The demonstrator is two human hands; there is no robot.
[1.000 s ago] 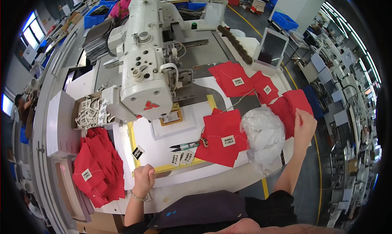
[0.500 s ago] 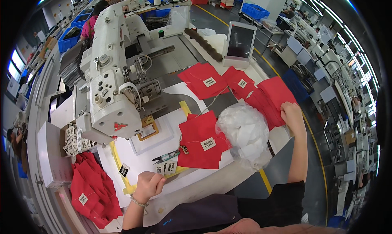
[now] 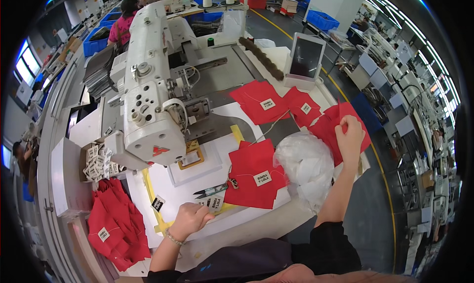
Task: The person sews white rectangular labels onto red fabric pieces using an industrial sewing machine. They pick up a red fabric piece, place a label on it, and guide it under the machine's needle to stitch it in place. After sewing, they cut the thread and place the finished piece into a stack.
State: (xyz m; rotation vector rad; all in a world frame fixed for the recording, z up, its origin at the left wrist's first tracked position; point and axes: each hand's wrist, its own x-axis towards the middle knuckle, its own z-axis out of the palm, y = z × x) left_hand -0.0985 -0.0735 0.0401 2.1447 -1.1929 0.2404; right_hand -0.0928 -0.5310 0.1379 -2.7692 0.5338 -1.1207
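At the right end of the table my right hand [image 3: 349, 130] pinches the upper edge of a red fabric piece [image 3: 364, 141], part of a red pile there. My left hand [image 3: 187, 220], with a beaded bracelet at its wrist, is closed over the front of the white work board; its fingertips hide whatever it may hold. Just beyond it lie several pale labels [image 3: 215, 203] and thread snips [image 3: 211, 190]. A stack of red pieces bearing a label [image 3: 251, 185] rests between my hands. Beside it bulges a crumpled clear plastic bag [image 3: 303, 164].
A white sewing machine [image 3: 150, 95] stands at left over a yellow-edged template [image 3: 191, 157]. A box of labels [image 3: 96, 162] and a heap of red pieces [image 3: 116, 224] sit left of it. More labelled red pieces [image 3: 259, 98] lie farther back, near a screen [image 3: 303, 58].
My right hand has shifted from the side of the red pile onto its top and is lifting a piece's edge. The view has turned slightly; my left hand stays closed near the labels.
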